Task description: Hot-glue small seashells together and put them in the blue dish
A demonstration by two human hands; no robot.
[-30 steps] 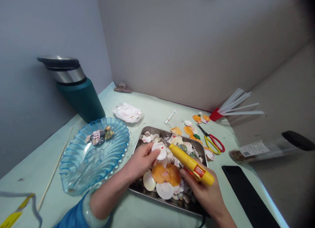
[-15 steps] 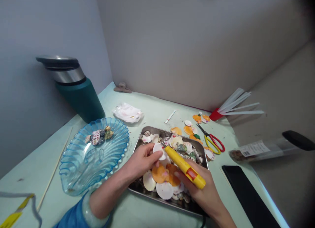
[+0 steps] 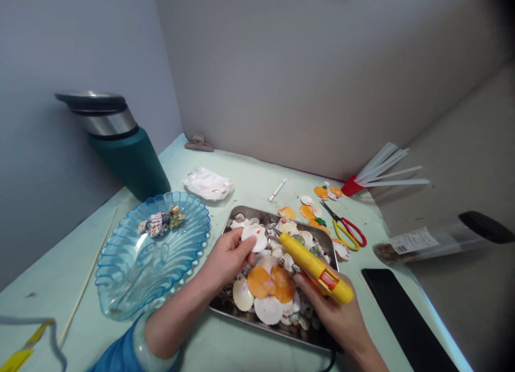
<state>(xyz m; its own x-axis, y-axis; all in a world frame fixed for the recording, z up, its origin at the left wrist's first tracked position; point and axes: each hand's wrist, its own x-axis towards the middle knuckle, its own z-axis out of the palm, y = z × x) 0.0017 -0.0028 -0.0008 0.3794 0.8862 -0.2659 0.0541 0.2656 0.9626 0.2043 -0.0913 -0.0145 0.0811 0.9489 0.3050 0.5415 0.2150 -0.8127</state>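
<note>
My left hand pinches a white scallop shell above a metal tray heaped with white and orange shells. My right hand is wrapped round a yellow glue gun, whose tip points up-left towards the held shell with a small gap between them. Two large orange shells lie in the tray just below both hands.
A blue shell-shaped glass dish with a few small shells stands left of the tray. A teal flask is at the back left. Red-and-yellow scissors, loose orange shells, a black phone, a clear tube and a wooden skewer lie around.
The glue gun's tip had come up against the white shell and has now drawn back to the right. My left hand has lifted the shell slightly to the left.
</note>
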